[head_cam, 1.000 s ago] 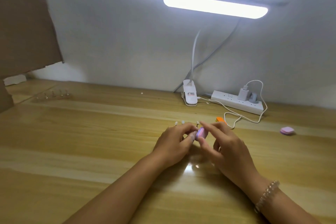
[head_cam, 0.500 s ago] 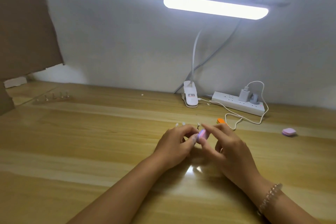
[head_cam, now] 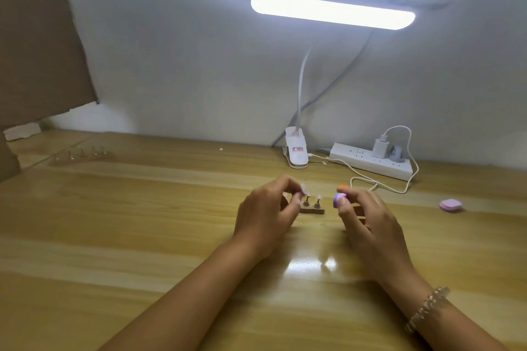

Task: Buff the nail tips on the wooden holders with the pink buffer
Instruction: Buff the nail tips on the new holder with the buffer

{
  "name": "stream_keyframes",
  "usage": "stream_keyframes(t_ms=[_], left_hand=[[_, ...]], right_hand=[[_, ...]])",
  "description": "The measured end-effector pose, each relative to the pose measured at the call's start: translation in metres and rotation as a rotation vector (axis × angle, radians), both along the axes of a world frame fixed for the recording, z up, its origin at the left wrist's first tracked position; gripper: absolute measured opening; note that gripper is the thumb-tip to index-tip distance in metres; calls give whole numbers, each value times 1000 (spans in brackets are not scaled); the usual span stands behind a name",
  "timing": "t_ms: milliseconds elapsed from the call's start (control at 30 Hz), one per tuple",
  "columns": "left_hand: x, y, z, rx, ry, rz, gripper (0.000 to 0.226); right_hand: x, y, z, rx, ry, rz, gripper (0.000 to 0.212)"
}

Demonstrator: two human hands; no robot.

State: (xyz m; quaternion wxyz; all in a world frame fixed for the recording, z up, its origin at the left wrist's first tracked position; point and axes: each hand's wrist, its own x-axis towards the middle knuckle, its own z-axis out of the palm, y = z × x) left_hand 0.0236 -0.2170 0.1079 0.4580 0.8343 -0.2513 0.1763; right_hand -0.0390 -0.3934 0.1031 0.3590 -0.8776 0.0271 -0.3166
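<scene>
Step (judged): between strokes | left hand (head_cam: pixel 265 211) pinches nail tip (head_cam: pixel 303 187) over wooden holder (head_cam: pixel 312 210), which lies between the hands | right hand (head_cam: pixel 368 222) grips pink buffer (head_cam: pixel 339 199), apart from tip | next: bring buffer onto tip, lightly.

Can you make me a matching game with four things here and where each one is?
Things:
1. pink buffer
2. power strip
3. bracelet
4. wooden holder

Places:
A. around the right wrist
B. by the wall, with a charger plugged in
C. on the table, where the left hand pinches a nail tip
D. pinched in the right hand

Pairs: 1-D, 2-B, 3-A, 4-C.
</scene>
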Motion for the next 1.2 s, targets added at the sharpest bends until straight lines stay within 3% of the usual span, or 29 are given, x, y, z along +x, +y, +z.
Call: stream_keyframes(t_ms=[500, 833, 1000, 1200], left_hand=[[35, -5, 8, 95, 142, -2, 7], [43, -6, -6, 254, 109, 38, 8], [38, -11, -9, 415, -156, 141, 33], [22, -25, -11, 473, -341, 180, 17]], right_hand=[[14, -4, -8, -50, 168, 161, 22], [13, -3, -8, -53, 169, 161, 24], [13, -2, -8, -61, 178, 148, 25], [12, 0, -8, -48, 212, 158, 22]])
